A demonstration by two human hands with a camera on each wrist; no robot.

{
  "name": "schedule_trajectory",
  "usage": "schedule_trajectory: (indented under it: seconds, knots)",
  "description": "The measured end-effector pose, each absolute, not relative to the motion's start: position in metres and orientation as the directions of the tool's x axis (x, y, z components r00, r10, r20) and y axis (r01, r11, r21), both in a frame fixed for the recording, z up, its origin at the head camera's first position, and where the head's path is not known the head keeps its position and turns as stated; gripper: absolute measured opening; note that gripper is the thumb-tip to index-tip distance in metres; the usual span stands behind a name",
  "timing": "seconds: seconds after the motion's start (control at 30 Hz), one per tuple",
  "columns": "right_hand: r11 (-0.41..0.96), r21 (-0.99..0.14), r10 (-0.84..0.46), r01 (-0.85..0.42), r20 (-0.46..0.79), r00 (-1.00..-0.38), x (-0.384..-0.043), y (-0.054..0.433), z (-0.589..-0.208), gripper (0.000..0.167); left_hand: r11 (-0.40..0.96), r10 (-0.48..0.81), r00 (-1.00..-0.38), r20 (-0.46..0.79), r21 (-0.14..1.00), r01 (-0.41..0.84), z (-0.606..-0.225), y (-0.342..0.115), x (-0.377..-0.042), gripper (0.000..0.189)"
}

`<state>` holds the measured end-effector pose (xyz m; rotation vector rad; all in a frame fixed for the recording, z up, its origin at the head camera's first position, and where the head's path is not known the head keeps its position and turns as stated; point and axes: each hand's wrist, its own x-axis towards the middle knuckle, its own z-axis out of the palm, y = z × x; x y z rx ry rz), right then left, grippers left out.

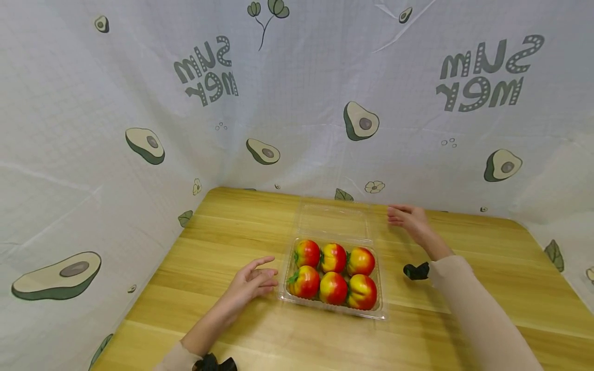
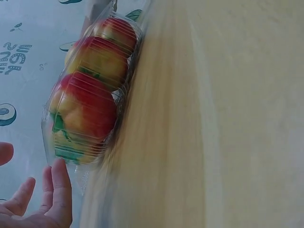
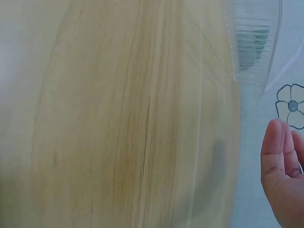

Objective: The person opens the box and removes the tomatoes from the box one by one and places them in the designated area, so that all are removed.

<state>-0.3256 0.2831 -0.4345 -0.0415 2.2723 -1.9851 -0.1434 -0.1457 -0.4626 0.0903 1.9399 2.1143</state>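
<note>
A clear plastic clamshell box (image 1: 333, 305) sits on the table with its transparent lid (image 1: 335, 219) folded open toward the back. Two rows of glossy red-and-yellow fruits (image 1: 334, 287) with green leafy tops fill the box. At its left side is my left hand (image 1: 254, 281), fingers loosely bent and holding nothing; in the left wrist view its fingertips reach the near end of the box (image 2: 71, 156). My right hand (image 1: 408, 216) is held to the right of the lid, fingers extended together, apart from it, with nothing in its grasp.
The wooden table (image 1: 232, 221) has rounded back corners. A white cloth (image 1: 297, 93) printed with avocados and lettering hangs behind it and along the left side. Each wrist wears a black strap-like mount (image 1: 416, 271).
</note>
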Motion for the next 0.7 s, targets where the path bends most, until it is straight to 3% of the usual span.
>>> schedule_trajectory:
  seconds: [0.27, 0.7]
  knots:
    - [0.161, -0.987, -0.120, 0.003, -0.023, -0.992, -0.312, 0.290, -0.426, 0.058, -0.038, 0.215, -0.972, -0.092, 0.994, -0.103, -0.457, -0.148, -0.160, 0.057]
    - [0.165, -0.986, -0.147, -0.036, 0.012, -0.989, -0.288, 0.294, -0.415, 0.039, 0.010, 0.214, -0.976, -0.037, 0.999, -0.036, -0.457, -0.142, -0.178, 0.061]
